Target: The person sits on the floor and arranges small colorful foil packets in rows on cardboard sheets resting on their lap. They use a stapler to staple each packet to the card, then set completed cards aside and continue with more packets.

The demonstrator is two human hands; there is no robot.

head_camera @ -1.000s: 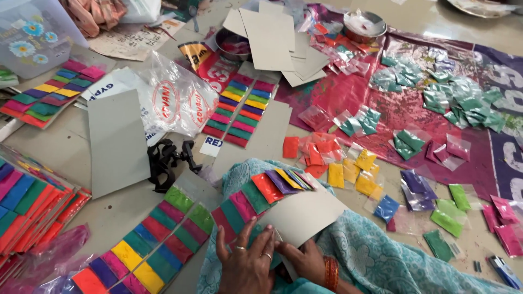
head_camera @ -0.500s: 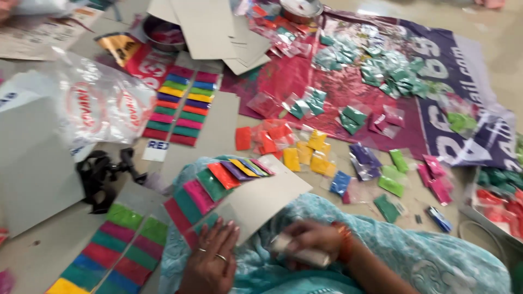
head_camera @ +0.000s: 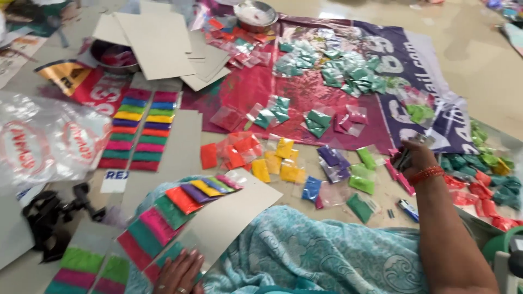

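Fingers of the right hand [head_camera: 412, 158] curled around pink packets [head_camera: 396, 173], seemingly mid-gathering; the left hand [head_camera: 180, 270] lay flat, open, steadying the grey card [head_camera: 231, 215] of stapled colour packets [head_camera: 182, 209] on the lap

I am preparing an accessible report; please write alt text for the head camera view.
A seated person's left hand presses a grey card lined with colourful powder packets on their lap, while the right hand reaches out to pink packets on the floor. Many loose small packets cover a printed banner.
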